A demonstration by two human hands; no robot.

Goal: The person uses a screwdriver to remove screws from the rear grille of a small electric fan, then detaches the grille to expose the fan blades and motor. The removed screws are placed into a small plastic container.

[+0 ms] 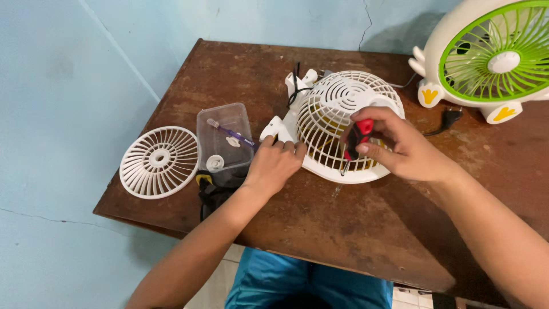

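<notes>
on the fan (pixel 337 123), right hand (pixel 400 150) grips screwdriver (pixel 355 143); left hand (pixel 274 166) seemingly steadies it.

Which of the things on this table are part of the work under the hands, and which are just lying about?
In the work:
- white fan, lying grille up
- red-and-black screwdriver in the right hand, tip at the fan's rim
- left hand, steadying the fan's edge

Lying about:
- loose white grille
- clear plastic box holding small parts
- green-and-white fan
- black plug

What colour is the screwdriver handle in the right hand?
Red and black screwdriver handle, clearest in the head view.
</notes>
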